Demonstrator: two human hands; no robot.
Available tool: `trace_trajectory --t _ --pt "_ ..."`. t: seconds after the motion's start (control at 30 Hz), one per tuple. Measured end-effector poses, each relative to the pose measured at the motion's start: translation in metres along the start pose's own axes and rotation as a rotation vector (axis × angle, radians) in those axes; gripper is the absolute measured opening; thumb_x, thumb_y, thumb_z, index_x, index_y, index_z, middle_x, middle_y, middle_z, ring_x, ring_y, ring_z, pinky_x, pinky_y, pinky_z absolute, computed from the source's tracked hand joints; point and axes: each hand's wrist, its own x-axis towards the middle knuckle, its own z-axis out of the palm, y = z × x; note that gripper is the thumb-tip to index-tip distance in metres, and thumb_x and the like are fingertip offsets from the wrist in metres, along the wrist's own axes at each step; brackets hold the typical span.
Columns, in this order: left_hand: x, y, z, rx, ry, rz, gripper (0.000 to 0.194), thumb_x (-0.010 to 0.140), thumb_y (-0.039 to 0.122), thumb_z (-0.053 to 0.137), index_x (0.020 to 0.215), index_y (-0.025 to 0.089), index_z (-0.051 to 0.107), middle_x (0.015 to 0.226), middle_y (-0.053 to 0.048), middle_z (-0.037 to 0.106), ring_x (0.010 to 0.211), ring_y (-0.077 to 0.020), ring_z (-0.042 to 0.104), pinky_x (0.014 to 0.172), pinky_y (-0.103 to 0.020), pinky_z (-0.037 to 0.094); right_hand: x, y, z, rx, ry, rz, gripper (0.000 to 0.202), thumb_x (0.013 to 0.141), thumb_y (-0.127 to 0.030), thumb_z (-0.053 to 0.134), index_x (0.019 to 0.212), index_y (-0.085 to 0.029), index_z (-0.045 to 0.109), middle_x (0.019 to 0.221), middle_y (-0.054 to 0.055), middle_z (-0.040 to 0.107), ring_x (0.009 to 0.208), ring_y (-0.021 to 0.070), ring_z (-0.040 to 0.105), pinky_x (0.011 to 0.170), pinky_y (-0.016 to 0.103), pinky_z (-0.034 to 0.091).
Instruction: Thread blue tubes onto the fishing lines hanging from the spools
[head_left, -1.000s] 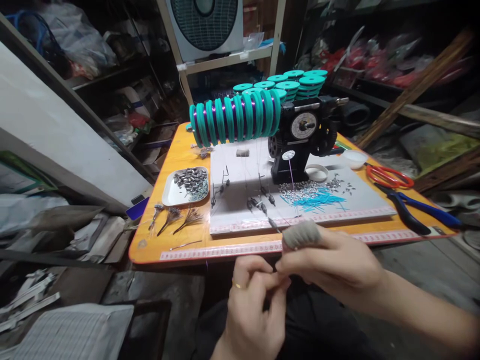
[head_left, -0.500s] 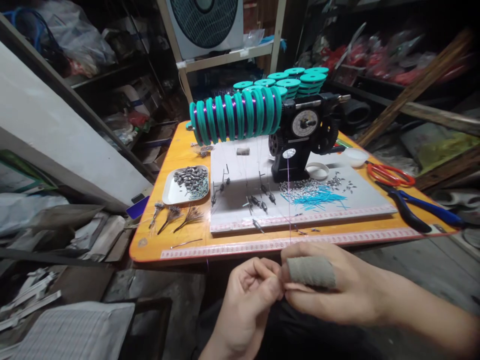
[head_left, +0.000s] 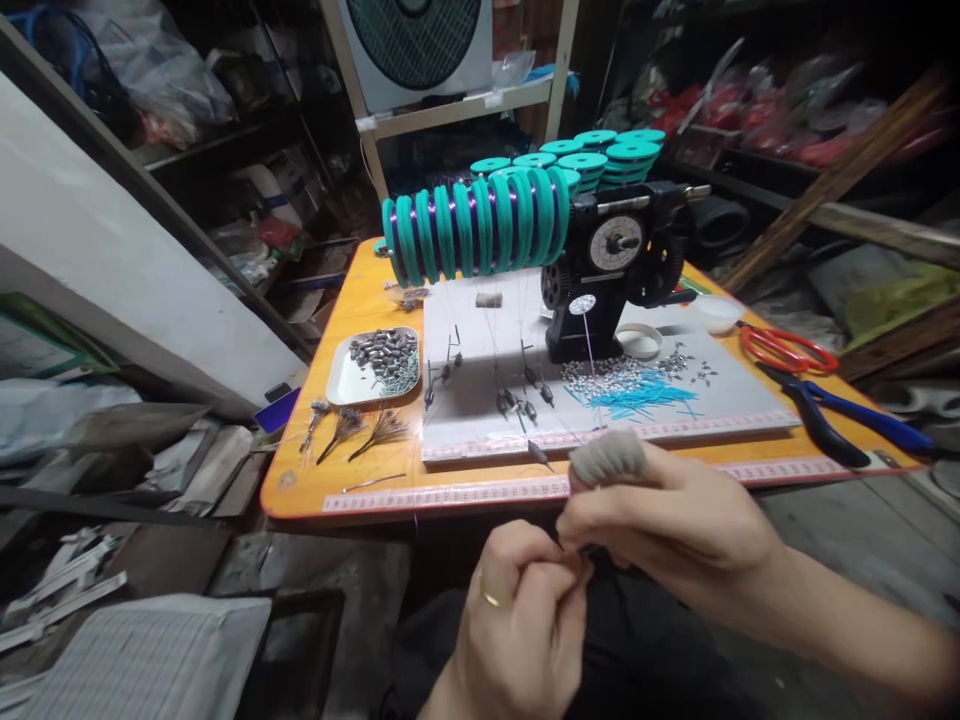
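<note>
- Near my left, bundles of dark, frayed strands [head_left: 361, 432] lie on the orange table [head_left: 300, 488], spread out like small brushes.
- Just behind them, a white tray [head_left: 344, 378] holds a heap of dark grey weights [head_left: 381, 350], with thin pale green pieces beside the heap.
- A row of teal spools [head_left: 480, 228], wound with purple line, runs sideways above the pale board [head_left: 457, 430]; fine lines hang down from it.
- My left hand [head_left: 517, 615], a gold ring [head_left: 493, 592] on one finger, is in front of the table's edge, fingers curled and tips pressed together against those of my right. I cannot tell what they pinch.
- A dark weight [head_left: 538, 455] with a thin tail is at the board's front edge, near my right hand.
- A purple thread [head_left: 589, 338] comes down from the black winder [head_left: 619, 250] towards scattered silver beads [head_left: 589, 380]; I lose it lower down.
- Thin blue pieces [head_left: 649, 397] lie in a loose pile beside the beads.
- My right hand [head_left: 667, 510], a grey wrap [head_left: 611, 458] round one finger, is bent inward, fingertips closed beside my left; anything between them is hidden.
- Farther right lie red-handled scissors [head_left: 787, 350] and blue-and-black pliers [head_left: 866, 420].
</note>
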Motion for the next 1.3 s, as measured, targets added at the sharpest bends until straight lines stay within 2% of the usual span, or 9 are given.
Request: trace_trajectory --t 0.13,0.23,0.37,0.57,0.7,0.9,1.03,1.1,1.3 --pt "0.002 0.001 -0.002 0.121 -0.067 0.144 0.027 0.08 -0.007 0.059 0.102 0.009 0.062 0.097 -0.013 0.066 0.092 -0.0224 0.063 0.082 -0.033 0.055 0.009 0.001 0.009 -0.086 0.088 -0.012 0.016 0.093 -0.013 0.056 0.085 -0.017 0.069 0.077 0.002 0.058 0.066 0.0092 0.058 0.057 0.018 0.046" --pt "0.006 0.003 -0.005 -0.245 -0.074 -0.326 0.016 0.083 0.0 0.059 0.084 0.016 0.061 0.088 -0.007 0.066 0.083 -0.0168 0.063 0.07 -0.025 0.052 0.005 0.003 0.007 -0.113 0.1 -0.041 0.016 0.091 -0.008 0.056 0.1 -0.018 0.065 0.083 0.003 0.06 0.067 0.01 0.058 0.059 0.019 0.046" --pt "0.011 0.005 -0.006 -1.008 -0.034 -1.035 0.021 0.083 0.023 0.071 0.069 0.015 0.058 0.084 -0.004 0.062 0.074 -0.0112 0.056 0.068 -0.021 0.044 -0.003 0.001 0.0 -0.032 -0.154 -0.07 0.019 0.08 -0.005 0.057 0.092 -0.02 0.059 0.077 -0.001 0.061 0.067 0.0126 0.057 0.062 0.023 0.047" --pt "0.011 0.004 -0.003 -1.443 -0.03 -1.234 0.027 0.076 0.025 0.08 0.066 0.013 0.058 0.064 0.003 0.049 0.061 -0.0067 0.046 0.062 -0.018 0.038 -0.009 0.004 0.003 -0.04 -0.184 -0.039 0.009 0.087 -0.016 0.06 0.078 -0.017 0.057 0.068 -0.001 0.056 0.056 0.0092 0.051 0.051 0.023 0.038" --pt "0.007 0.001 -0.001 -1.085 -0.051 -1.002 0.021 0.081 0.024 0.075 0.069 0.014 0.06 0.085 -0.003 0.055 0.076 -0.0109 0.054 0.07 -0.022 0.043 -0.014 0.004 -0.001 -0.053 -0.18 -0.081 0.014 0.092 -0.021 0.059 0.079 -0.018 0.063 0.071 0.001 0.059 0.06 0.0108 0.054 0.055 0.024 0.04" --pt "-0.008 -0.006 0.004 -0.057 0.029 -0.054 0.021 0.081 -0.004 0.061 0.092 0.013 0.063 0.091 -0.006 0.055 0.087 -0.0161 0.06 0.078 -0.026 0.054 -0.002 -0.003 0.0 0.014 -0.06 0.022 0.026 0.098 -0.02 0.048 0.087 -0.02 0.07 0.084 0.005 0.061 0.071 0.013 0.059 0.061 0.023 0.047" --pt "-0.007 -0.005 0.003 0.109 -0.035 0.161 0.03 0.079 -0.007 0.061 0.105 0.008 0.062 0.097 -0.013 0.065 0.093 -0.0224 0.06 0.083 -0.034 0.056 0.008 0.002 0.01 -0.066 0.056 0.014 0.018 0.095 -0.015 0.054 0.085 -0.017 0.069 0.076 0.002 0.057 0.065 0.0098 0.057 0.057 0.019 0.046" --pt "-0.003 -0.003 0.0 -0.011 -0.075 0.009 0.024 0.081 -0.004 0.059 0.097 0.013 0.063 0.095 -0.01 0.067 0.089 -0.021 0.062 0.078 -0.032 0.055 0.007 0.005 0.012 -0.093 0.075 0.01 0.014 0.093 -0.011 0.056 0.09 -0.018 0.068 0.078 0.002 0.057 0.065 0.0094 0.057 0.057 0.018 0.045" --pt "0.008 0.003 -0.005 -1.009 -0.019 -0.992 0.021 0.083 0.023 0.072 0.069 0.016 0.057 0.086 -0.004 0.06 0.079 -0.0136 0.056 0.073 -0.024 0.045 -0.007 0.003 0.001 0.001 -0.178 -0.106 0.017 0.084 -0.004 0.053 0.092 -0.019 0.055 0.084 0.001 0.059 0.073 0.013 0.057 0.064 0.023 0.047"
